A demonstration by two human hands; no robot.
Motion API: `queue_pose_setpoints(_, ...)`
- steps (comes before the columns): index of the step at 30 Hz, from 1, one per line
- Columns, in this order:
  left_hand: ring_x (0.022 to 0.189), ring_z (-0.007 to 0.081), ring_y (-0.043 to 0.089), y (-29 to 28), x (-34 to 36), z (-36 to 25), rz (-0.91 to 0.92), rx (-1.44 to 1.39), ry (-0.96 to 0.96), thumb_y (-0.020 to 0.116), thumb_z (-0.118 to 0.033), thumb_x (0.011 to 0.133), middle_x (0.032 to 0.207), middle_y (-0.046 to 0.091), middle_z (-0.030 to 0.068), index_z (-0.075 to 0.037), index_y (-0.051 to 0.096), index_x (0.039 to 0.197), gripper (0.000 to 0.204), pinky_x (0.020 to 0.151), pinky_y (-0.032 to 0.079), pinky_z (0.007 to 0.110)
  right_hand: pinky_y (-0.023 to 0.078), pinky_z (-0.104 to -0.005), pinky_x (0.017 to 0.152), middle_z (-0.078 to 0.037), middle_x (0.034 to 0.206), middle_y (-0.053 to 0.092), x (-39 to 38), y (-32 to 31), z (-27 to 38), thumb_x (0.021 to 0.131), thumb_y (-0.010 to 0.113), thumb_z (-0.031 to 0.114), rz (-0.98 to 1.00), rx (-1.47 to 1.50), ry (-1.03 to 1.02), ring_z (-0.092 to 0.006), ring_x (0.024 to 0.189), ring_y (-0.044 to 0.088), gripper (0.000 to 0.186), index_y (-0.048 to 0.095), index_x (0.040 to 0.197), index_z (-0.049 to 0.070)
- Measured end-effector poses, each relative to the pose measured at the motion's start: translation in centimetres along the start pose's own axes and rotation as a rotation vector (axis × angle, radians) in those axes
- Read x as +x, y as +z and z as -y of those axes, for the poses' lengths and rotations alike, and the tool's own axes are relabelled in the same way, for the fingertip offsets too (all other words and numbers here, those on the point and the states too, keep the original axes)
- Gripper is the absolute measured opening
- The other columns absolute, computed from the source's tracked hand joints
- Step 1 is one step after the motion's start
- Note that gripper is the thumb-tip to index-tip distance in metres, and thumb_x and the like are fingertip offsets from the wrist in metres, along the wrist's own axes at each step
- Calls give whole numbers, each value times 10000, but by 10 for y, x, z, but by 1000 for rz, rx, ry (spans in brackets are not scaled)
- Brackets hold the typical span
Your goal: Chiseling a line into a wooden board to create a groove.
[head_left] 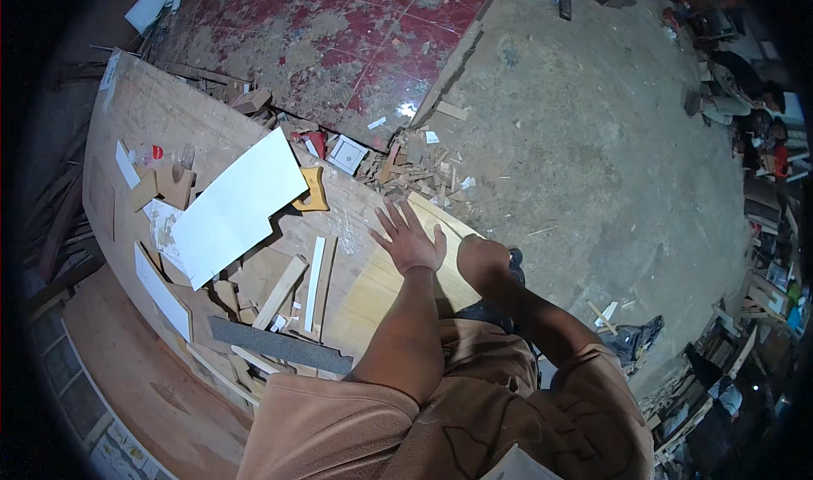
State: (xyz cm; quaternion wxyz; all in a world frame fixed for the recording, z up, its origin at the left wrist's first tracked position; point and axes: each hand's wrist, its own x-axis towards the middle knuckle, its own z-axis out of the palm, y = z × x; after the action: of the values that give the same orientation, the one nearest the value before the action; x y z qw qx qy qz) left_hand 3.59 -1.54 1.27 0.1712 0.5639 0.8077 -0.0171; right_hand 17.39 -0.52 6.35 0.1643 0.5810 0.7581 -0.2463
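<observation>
My left hand (411, 244) lies flat with its fingers spread on a pale yellow wooden board (373, 294) at the near right of the worktable. Just right of it, my right hand (483, 264) is closed in a fist at the board's right edge. Whatever the fist may hold is hidden by the hand. Left of my hands, a handsaw's yellow handle (315, 190) sticks out from under a large white panel (241, 205); the panel covers its blade.
The wooden worktable (127, 209) carries wood strips (281, 292), a dark grey strip (279, 344) and white offcuts (163, 294). Wood scraps (423, 171) litter the floor beyond its edge. A black bag (637, 340) lies to the right. Other people (745, 94) are at the far right.
</observation>
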Motion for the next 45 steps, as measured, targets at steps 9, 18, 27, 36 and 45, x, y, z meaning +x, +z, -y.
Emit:
queue_pose_setpoints(9, 1483, 470, 5, -1, -1, 3, 27, 26, -7, 533, -488, 831, 1609, 72, 264, -24, 89, 1555, 967, 1131, -10, 688, 523, -403, 511, -124, 636, 630, -63, -55, -34, 794, 566, 116, -235, 55, -184, -292, 575, 663, 92, 613, 836, 50)
queue_pose_setpoints(18, 1490, 448, 3, 1, -1, 0, 22, 74, -8, 523, -515, 851, 1620, 53, 230, -41, 100, 1559, 951, 1141, -3, 678, 546, -400, 512, -151, 696, 684, 19, -12, 9, 897, 515, 165, -181, 130, -244, -296, 625, 708, 168, 621, 901, 35)
queue_pose_setpoints(27, 1491, 446, -4, -1, 0, 2, 40, 53, -29, 547, -501, 841, 1619, 52, 232, -45, 102, 1558, 960, 1141, -15, 676, 548, -402, 511, -173, 683, 683, -39, -48, -9, 863, 520, 118, -76, 75, -186, -297, 626, 713, 131, 603, 851, 17)
queue_pose_setpoints(36, 1492, 443, -10, -7, 4, -2, 54, 42, -13, 532, -513, 849, 1621, 42, 228, -56, 94, 1562, 953, 1140, -14, 678, 519, -451, 483, -182, 674, 672, 19, 16, -11, 856, 519, 116, -100, 38, -131, -322, 572, 684, 127, 617, 874, 39)
queue_pose_setpoints(45, 1490, 450, -1, -3, -2, 6, 52, 48, -28, 527, -520, 848, 1619, 49, 232, -50, 112, 1557, 946, 1138, -14, 680, 506, -402, 432, -134, 557, 612, -57, -44, -31, 765, 584, 67, -201, -19, -187, -284, 499, 661, 22, 567, 779, 62)
